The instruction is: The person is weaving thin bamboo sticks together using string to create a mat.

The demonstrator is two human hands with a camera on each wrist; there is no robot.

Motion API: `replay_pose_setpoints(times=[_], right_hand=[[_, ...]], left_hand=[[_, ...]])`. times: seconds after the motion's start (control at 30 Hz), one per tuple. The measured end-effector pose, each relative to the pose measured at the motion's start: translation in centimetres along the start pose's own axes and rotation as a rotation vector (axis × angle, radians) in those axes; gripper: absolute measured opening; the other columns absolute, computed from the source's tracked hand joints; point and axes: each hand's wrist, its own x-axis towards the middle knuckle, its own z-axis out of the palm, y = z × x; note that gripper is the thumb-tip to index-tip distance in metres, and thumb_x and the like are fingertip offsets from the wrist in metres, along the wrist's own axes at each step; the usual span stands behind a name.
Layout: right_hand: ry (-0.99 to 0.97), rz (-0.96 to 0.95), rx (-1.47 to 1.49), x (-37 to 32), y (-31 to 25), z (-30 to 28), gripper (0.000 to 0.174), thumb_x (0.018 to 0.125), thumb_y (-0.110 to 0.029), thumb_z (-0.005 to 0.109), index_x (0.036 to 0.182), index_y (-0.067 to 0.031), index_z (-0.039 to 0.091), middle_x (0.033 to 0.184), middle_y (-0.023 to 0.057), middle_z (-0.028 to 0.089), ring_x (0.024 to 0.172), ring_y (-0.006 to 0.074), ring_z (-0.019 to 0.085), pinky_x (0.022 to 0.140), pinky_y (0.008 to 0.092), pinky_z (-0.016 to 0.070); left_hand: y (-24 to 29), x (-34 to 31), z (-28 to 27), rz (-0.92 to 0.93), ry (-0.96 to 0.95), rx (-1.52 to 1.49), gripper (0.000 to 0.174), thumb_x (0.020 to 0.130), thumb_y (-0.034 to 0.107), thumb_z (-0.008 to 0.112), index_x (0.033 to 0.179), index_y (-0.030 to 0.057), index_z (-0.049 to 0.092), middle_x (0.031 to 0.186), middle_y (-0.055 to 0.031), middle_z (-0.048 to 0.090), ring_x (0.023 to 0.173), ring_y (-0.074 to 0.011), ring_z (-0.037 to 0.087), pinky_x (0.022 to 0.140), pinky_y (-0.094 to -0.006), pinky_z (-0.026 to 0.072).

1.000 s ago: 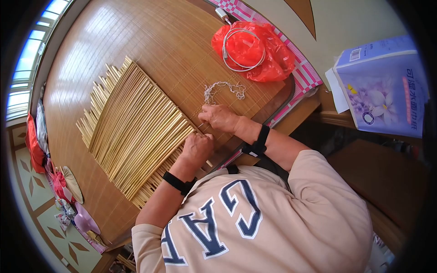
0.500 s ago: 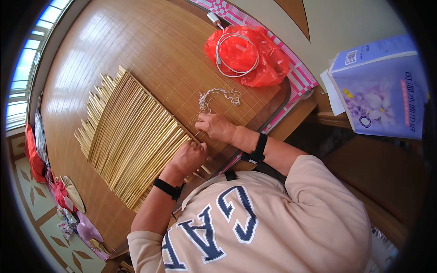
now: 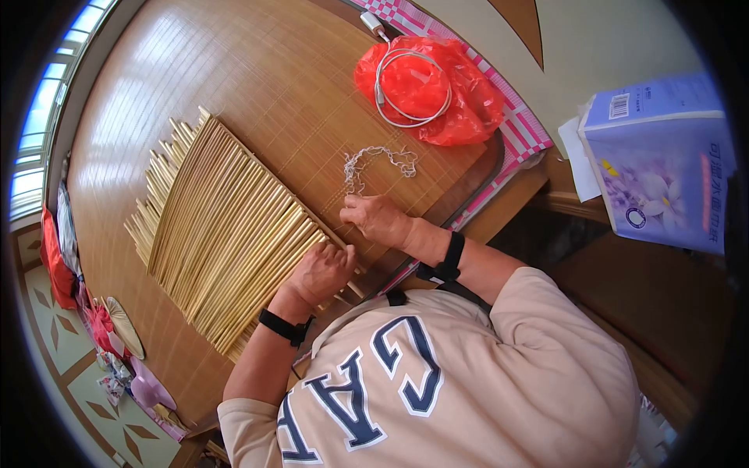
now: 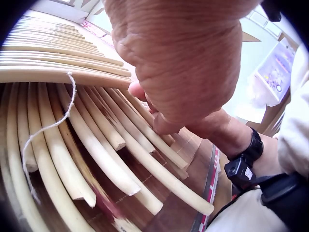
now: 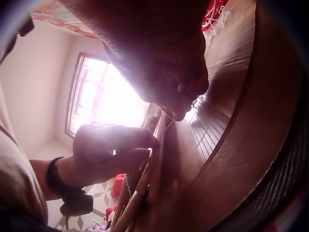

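A fan-shaped row of thin pale sticks (image 3: 234, 226) lies on the table, tied along a straight edge stick. My left hand (image 3: 321, 271) grips the sticks at the near corner, fingers curled over their ends. Just right of it, my right hand (image 3: 378, 221) pinches a thin white thread that runs to that corner in the right wrist view. A loose white string (image 4: 48, 126) hangs over the stick ends (image 4: 120, 145) in the left wrist view. Beyond the right hand lies a tangle of white thread (image 3: 380, 161).
A red plastic bag (image 3: 437, 90) with a coiled white cable (image 3: 415, 122) sits at the table's right. A purple tissue pack (image 3: 659, 168) is off to the right. Hats and bags, including a pink hat (image 3: 148, 388), line the left edge of the table (image 3: 273, 62).
The left hand has shifted slightly left and down with the stick corner. The right hand stays close by, still pinching. The whole head view has moved a little.
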Motion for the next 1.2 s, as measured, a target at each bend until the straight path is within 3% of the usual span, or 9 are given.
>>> replay_pose_setpoints(times=[0.4,0.6,0.7,0.77,0.8,0.87,0.97,1.2], right_hand=[[0.0,0.049,0.112,-0.1,0.2,0.3,0.004,0.075,-0.009,0.051,0.074,-0.0119,0.053,0.077,0.0073,0.053,0.072,0.0282,0.059,0.059,0.0374,0.0477],[-0.023,0.059,0.127,0.1,0.2,0.3,0.004,0.076,-0.01,0.052,0.073,-0.0119,0.054,0.077,0.0076,0.053,0.071,0.0283,0.059,0.059,0.0381,0.0471],[0.01,0.039,0.107,0.2,0.3,0.5,0.003,0.075,-0.009,0.053,0.073,-0.0122,0.054,0.076,0.0065,0.053,0.069,0.0278,0.058,0.056,0.0371,0.0459],[-0.033,0.047,0.097,0.3,0.3,0.5,0.004,0.075,-0.01,0.052,0.073,-0.0122,0.053,0.078,0.0071,0.052,0.072,0.0279,0.058,0.059,0.0385,0.0467],[-0.036,0.038,0.098,0.4,0.2,0.5,0.004,0.075,-0.01,0.052,0.073,-0.0122,0.053,0.078,0.0071,0.052,0.072,0.0279,0.058,0.059,0.0385,0.0467],[-0.054,0.047,0.081,0.4,0.3,0.5,0.004,0.074,-0.009,0.052,0.072,-0.0123,0.053,0.078,0.0064,0.052,0.072,0.0277,0.058,0.059,0.038,0.0468],[-0.04,0.032,0.085,0.5,0.5,0.7,0.004,0.075,-0.009,0.052,0.073,-0.0121,0.054,0.076,0.0061,0.053,0.069,0.0273,0.057,0.056,0.0369,0.0456],[-0.032,0.026,0.089,0.5,0.6,0.8,0.003,0.075,-0.009,0.053,0.073,-0.0114,0.054,0.075,0.006,0.054,0.068,0.0278,0.058,0.056,0.0373,0.0459]], left_hand=[[0.3,0.0,-0.4,-0.034,0.03,-0.001,0.023,0.071,0.01,0.055,0.092,0.0001,0.058,0.063,-0.0002,0.052,0.061,-0.0146,0.053,0.057,-0.0276,0.0418],[1.4,-0.3,0.5,-0.151,0.044,0.011,0.02,0.073,0.008,0.054,0.092,0.0042,0.059,0.063,-0.0001,0.053,0.062,-0.0144,0.053,0.057,-0.0273,0.0417],[2.6,-0.7,1.9,-0.29,0.19,-0.039,0.017,0.075,0.014,0.058,0.091,0.0075,0.059,0.059,-0.0019,0.054,0.057,-0.0168,0.055,0.053,-0.0293,0.0427],[3.9,-0.6,2.0,-0.707,0.228,-0.207,0.022,0.076,0.028,0.064,0.087,0.0089,0.06,0.053,-0.0053,0.055,0.051,-0.022,0.057,0.049,-0.0331,0.0441],[4.2,-0.6,2.0,-0.715,0.23,-0.204,0.022,0.076,0.028,0.064,0.087,0.0089,0.06,0.053,-0.0053,0.055,0.051,-0.022,0.057,0.049,-0.0331,0.0441],[4.5,-0.2,1.4,-1.008,0.175,-0.296,0.036,0.072,0.044,0.068,0.078,0.0095,0.062,0.051,-0.0092,0.057,0.051,-0.0268,0.059,0.048,-0.0365,0.0451],[4.4,0.6,1.2,-1.1,0.097,-0.275,0.043,0.07,0.052,0.066,0.067,0.0091,0.061,0.053,-0.0111,0.058,0.054,-0.0281,0.06,0.05,-0.0365,0.046],[4.2,1.2,1.8,-1.158,0.031,-0.24,0.05,0.066,0.058,0.064,0.064,0.0079,0.062,0.055,-0.0125,0.059,0.053,-0.0289,0.06,0.05,-0.0361,0.0464]])
